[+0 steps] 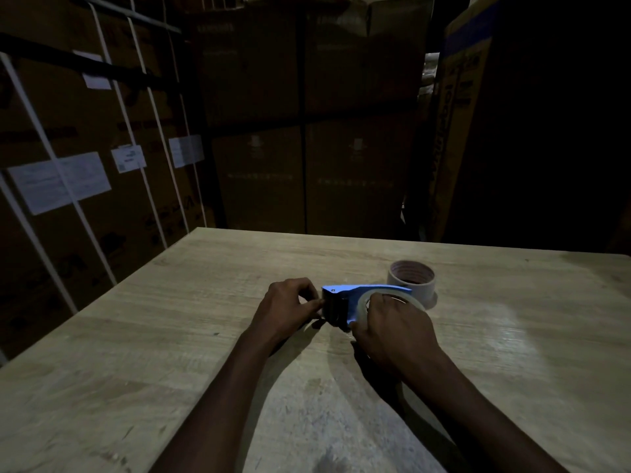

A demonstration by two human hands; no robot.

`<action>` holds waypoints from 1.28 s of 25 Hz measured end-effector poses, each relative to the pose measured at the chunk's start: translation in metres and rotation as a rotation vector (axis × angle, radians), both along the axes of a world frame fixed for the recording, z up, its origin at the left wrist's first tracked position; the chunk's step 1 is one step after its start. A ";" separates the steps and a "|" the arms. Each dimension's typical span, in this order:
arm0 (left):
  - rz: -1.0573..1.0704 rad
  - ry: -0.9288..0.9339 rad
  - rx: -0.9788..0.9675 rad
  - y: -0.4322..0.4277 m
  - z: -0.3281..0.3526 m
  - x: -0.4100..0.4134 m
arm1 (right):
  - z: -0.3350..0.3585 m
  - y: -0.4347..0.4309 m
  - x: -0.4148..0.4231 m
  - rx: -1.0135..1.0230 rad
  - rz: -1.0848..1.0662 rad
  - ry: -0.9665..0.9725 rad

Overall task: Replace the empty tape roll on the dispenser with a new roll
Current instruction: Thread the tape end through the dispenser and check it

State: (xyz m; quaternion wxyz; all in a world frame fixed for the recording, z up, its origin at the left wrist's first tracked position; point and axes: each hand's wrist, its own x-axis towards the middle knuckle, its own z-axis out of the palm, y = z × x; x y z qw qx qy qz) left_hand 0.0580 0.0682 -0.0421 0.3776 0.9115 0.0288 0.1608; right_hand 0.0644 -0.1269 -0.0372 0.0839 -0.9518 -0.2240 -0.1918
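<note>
Dispenser, blue, lies mid-table w/ its long axis running left-right between my hands. My right hand is closed over the new roll at the dispenser's right end, so it's the nearer one; my left hand pinches at the dark cutter end, fingers curled. Empty core stands on the wooden table just behind. Dim light: can't tell if the roll is fully seated or what the left fingertips grip.

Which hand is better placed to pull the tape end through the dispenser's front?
Left. The left hand already pinches at the dispenser front, while the right hand steadies the new roll.
</note>
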 end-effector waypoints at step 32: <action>-0.027 -0.067 -0.026 0.002 -0.006 0.004 | 0.003 0.001 0.001 -0.242 0.037 0.019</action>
